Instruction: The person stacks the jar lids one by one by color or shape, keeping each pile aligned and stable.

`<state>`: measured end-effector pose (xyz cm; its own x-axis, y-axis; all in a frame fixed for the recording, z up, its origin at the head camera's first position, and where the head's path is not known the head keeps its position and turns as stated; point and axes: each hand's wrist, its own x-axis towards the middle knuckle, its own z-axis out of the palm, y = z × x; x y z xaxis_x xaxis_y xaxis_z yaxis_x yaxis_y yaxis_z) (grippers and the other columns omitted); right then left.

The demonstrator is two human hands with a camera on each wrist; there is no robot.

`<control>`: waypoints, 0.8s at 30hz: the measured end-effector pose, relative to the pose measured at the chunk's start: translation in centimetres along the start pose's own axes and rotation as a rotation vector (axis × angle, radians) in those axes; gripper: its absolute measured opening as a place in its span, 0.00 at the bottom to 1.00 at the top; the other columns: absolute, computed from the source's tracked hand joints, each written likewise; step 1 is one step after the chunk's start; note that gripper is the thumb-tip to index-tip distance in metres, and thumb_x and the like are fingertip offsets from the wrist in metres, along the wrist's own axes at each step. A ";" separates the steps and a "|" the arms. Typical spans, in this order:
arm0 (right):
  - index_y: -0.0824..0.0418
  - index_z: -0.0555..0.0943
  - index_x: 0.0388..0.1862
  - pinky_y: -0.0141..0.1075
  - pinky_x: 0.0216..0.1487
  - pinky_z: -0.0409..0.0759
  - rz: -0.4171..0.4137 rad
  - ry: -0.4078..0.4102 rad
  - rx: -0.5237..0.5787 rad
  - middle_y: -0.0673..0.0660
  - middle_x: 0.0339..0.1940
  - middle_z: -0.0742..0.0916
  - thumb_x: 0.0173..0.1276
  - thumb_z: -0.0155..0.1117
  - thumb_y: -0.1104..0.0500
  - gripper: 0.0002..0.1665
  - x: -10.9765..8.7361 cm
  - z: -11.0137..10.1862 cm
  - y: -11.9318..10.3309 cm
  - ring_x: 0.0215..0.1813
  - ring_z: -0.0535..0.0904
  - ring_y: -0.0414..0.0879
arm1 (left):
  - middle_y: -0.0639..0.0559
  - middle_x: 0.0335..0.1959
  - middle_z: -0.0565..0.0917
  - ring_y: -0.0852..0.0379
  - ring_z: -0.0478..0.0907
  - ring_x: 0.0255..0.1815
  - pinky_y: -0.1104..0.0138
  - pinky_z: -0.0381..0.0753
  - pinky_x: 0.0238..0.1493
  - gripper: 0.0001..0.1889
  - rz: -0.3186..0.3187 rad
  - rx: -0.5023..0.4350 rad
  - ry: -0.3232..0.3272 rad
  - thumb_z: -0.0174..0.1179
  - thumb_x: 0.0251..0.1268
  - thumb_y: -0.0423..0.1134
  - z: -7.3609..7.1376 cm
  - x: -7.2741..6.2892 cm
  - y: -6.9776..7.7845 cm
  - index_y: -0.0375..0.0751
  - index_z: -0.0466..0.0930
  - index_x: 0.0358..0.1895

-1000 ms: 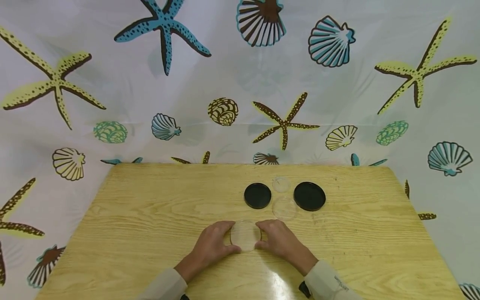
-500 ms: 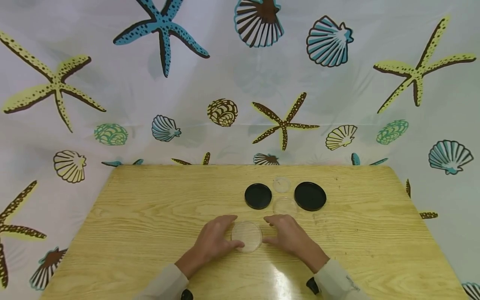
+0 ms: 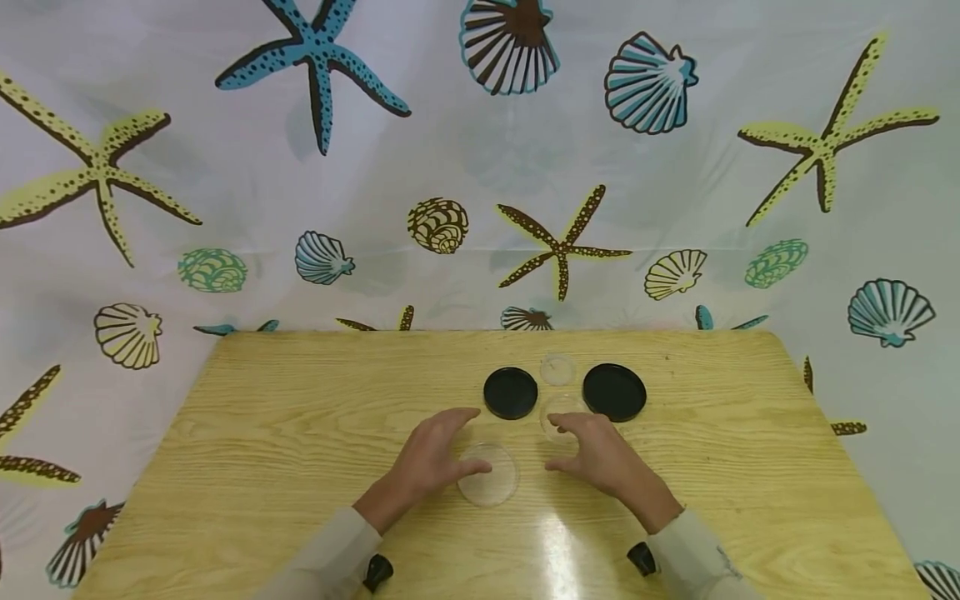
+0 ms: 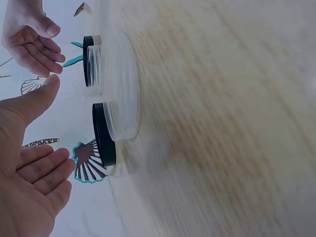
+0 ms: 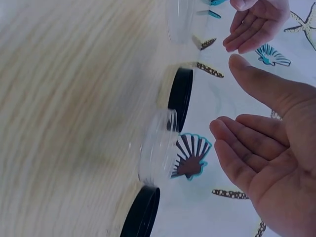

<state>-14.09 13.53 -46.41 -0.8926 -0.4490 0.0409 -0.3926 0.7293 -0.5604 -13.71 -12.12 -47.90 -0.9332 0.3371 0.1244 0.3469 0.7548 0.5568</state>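
On the wooden table lies a clear shallow round dish (image 3: 498, 485), just in front of the person. Above its left side hovers the left hand (image 3: 427, 458), fingers spread and its thumb overlapping the dish in the head view. To the dish's right the right hand (image 3: 603, 458) is held with thumb and fingers apart, gripping nothing. Behind sit a smaller black round dish or lid (image 3: 511, 393), a larger black one (image 3: 614, 392) and a small clear disc (image 3: 558, 369). Another clear round dish (image 5: 158, 148) stands between the black pieces; the right fingertips partly cover it in the head view.
The wooden tabletop (image 3: 300, 417) reaches back to a white curtain (image 3: 480, 150) printed with starfish and shells. Black wrist straps (image 3: 378, 572) show at the pale sleeves (image 3: 330, 550).
Both hands have let go of the clear dish and moved apart, the right one going right and slightly back. The dish stays on the table; the black pieces have not moved.
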 end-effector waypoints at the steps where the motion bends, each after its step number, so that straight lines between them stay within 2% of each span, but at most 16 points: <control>1: 0.66 0.76 0.60 0.47 0.54 0.80 0.012 0.001 0.011 0.61 0.55 0.84 0.52 0.76 0.55 0.36 0.0 -0.2 0.1 0.53 0.82 0.54 | 0.43 0.60 0.78 0.44 0.74 0.62 0.52 0.76 0.60 0.39 0.003 -0.008 0.000 0.76 0.42 0.49 0.0 0.1 0.0 0.38 0.74 0.60; 8: 0.64 0.75 0.61 0.50 0.56 0.78 0.049 0.008 0.016 0.61 0.58 0.82 0.52 0.76 0.55 0.38 0.0 -1.5 0.9 0.58 0.78 0.56 | 0.43 0.61 0.77 0.45 0.73 0.63 0.53 0.75 0.61 0.39 0.058 -0.036 -0.002 0.75 0.44 0.49 0.5 1.1 0.2 0.37 0.73 0.62; 14: 0.65 0.73 0.63 0.52 0.60 0.76 0.071 0.010 0.002 0.62 0.61 0.80 0.52 0.76 0.57 0.39 0.4 -2.7 1.9 0.62 0.75 0.58 | 0.44 0.62 0.76 0.45 0.73 0.64 0.53 0.75 0.62 0.38 0.063 -0.047 -0.019 0.74 0.46 0.48 1.1 2.4 1.1 0.40 0.72 0.63; 21: 0.67 0.71 0.65 0.54 0.62 0.74 0.087 0.002 -0.041 0.64 0.63 0.77 0.52 0.76 0.56 0.42 0.8 -3.5 3.1 0.65 0.71 0.61 | 0.45 0.64 0.75 0.47 0.72 0.65 0.54 0.74 0.63 0.40 0.092 0.016 -0.055 0.73 0.47 0.50 1.8 4.5 2.2 0.40 0.71 0.65; 24: 0.66 0.70 0.65 0.54 0.62 0.73 0.100 -0.011 -0.041 0.64 0.64 0.77 0.52 0.76 0.56 0.42 0.9 -3.6 3.7 0.66 0.71 0.61 | 0.45 0.64 0.75 0.46 0.71 0.65 0.53 0.73 0.64 0.40 0.086 0.006 -0.079 0.74 0.47 0.49 2.3 5.2 2.4 0.40 0.70 0.65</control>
<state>-17.17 17.65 -45.49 -0.9253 -0.3786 -0.0232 -0.3106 0.7914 -0.5265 -17.55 -7.28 -47.76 -0.8898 0.4438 0.1064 0.4262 0.7246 0.5415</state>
